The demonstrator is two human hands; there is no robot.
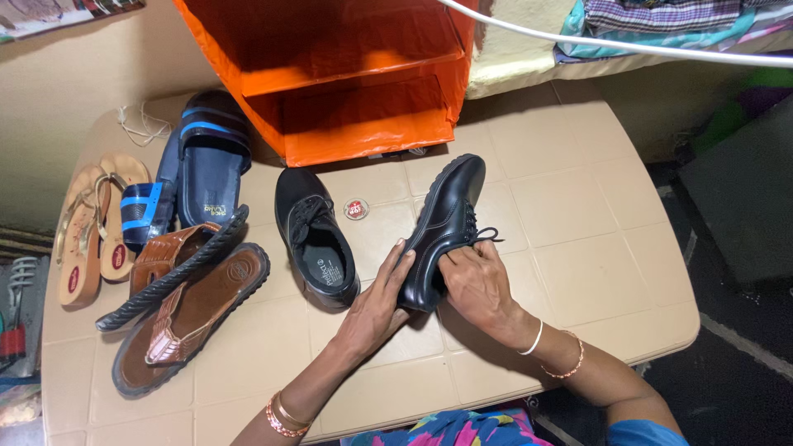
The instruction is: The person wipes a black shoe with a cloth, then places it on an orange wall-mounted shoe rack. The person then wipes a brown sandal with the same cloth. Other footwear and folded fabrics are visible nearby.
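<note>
Risk assessment, left to right. The tan sandals point(89, 227) lie at the desk's left edge, with the blue slides point(192, 165) and the brown sandals point(186, 310) stacked loosely just beside them; a sideways sweep of my forearm could push that stack off the desk. The second black shoe point(316, 239) lies close to my left hand point(376, 306), and the small round tin point(356, 209) sits between the two shoes; a knock could set it rolling.

My left hand is open, its fingers flat against the heel side of the black lace-up shoe point(444, 227). My right hand point(479, 285) has its grip clenched on the shoe at its opening, near the laces. The shoe is held tilted on its side at desk centre, toe pointing away. The smooth upper could slip from a one-sided hold.

Surface: the beige desk point(578, 223) has a moulded square pattern. An orange shelf unit point(355, 83) stands at the rear. A white cable point(628, 45) crosses above, and folded cloth point(661, 21) lies at the upper right.
</note>
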